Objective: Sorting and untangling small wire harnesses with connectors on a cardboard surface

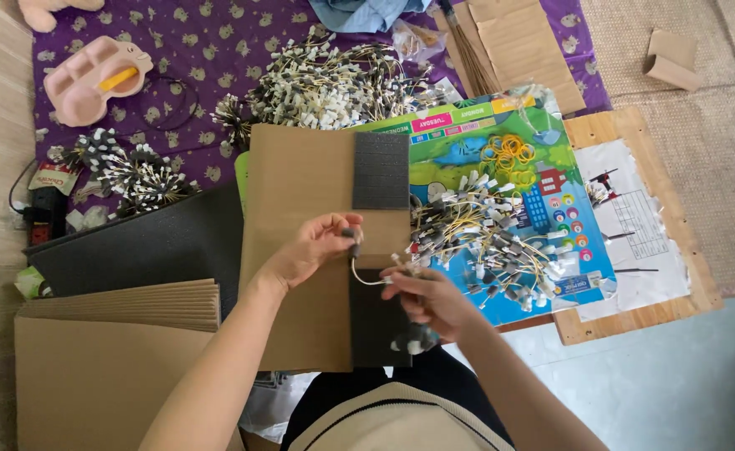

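Observation:
My left hand point(310, 248) pinches a small dark foam piece on one end of a short pale wire point(362, 276) above a brown cardboard sheet point(296, 196). My right hand point(424, 302) grips the wire's other end and several more grey-capped wires, held over a dark foam strip point(371, 321). A second dark foam pad point(381, 170) lies on the cardboard's upper right corner. Just right of my hands sits a loose heap of yellow and white wires with grey ends point(488, 242).
A bigger heap of bundled wires point(334, 83) lies on the purple cloth point(200, 50). Colourful printed board point(551, 209) with yellow rubber bands point(508, 153), wooden board point(668, 209), stacked cardboard point(116, 351), black foam sheet point(146, 246), pink toy tray point(96, 79).

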